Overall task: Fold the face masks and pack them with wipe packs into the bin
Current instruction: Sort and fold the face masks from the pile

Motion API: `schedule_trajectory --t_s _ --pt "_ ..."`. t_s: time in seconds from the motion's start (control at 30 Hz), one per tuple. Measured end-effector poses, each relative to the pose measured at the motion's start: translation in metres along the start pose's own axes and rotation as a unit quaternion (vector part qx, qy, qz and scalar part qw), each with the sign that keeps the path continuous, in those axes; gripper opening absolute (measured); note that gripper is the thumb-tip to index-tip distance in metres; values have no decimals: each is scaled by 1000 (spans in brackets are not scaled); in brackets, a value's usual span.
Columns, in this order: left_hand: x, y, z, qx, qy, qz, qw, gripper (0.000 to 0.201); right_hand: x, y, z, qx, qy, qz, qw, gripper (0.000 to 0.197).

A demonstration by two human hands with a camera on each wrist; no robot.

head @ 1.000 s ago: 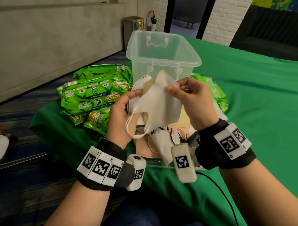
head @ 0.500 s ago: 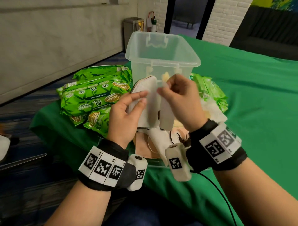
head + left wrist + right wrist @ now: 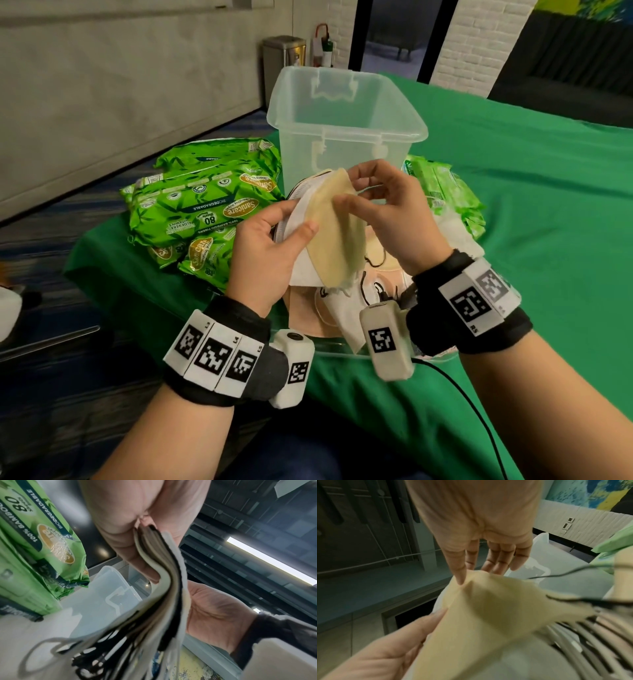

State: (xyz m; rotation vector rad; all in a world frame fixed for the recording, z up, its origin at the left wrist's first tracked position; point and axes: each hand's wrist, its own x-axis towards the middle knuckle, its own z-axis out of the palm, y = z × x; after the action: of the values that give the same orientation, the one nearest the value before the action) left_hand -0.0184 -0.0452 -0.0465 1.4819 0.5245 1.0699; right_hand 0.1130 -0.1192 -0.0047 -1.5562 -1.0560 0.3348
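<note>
My left hand [image 3: 291, 228] grips a stack of folded face masks [image 3: 164, 588], held upright in front of the clear plastic bin [image 3: 349, 132]. A beige mask [image 3: 337, 236] lies on the front of the stack, with a white mask [image 3: 303, 270] behind it. My right hand [image 3: 352, 188] pinches the beige mask's upper edge, the thumb on its face [image 3: 460, 580] and the fingers behind. Black and white ear loops hang from the stack's lower end. The bin's inside looks empty from here.
Green wipe packs [image 3: 205, 205] are piled left of the bin, and paler green packs [image 3: 445, 192] lie to its right. More loose masks [image 3: 342, 315] sit on a clear lid [image 3: 329, 347] under my hands. The green tablecloth [image 3: 531, 205] stretches away to the right.
The white mask that both hands held spread open has been folded flat into the stack in my left hand. My right hand has moved onto the beige mask at the front.
</note>
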Motion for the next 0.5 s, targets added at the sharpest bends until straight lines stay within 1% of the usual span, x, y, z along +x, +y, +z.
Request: schedule_trajectory --t_s 0.1,0.17,0.3,0.4,0.47,0.5 --pt "0 0 1 -4 -7 0 1000 27 0 -1 -1 14 26 -42 999 23" --pt "0 -1 1 -11 -3 -4 1000 23 0 0 -2 24 52 -55 997 23" --pt "3 -2 0 -14 22 1 1000 21 2 5 -2 70 79 -30 994 24" --pt "3 -3 -3 -16 30 14 999 32 2 6 -1 97 67 -32 992 26" --pt "2 -3 -3 -26 25 24 999 45 2 3 -3 143 34 -32 989 26" --pt "2 -4 -4 -29 21 28 999 47 2 2 -4 161 12 -25 987 25"
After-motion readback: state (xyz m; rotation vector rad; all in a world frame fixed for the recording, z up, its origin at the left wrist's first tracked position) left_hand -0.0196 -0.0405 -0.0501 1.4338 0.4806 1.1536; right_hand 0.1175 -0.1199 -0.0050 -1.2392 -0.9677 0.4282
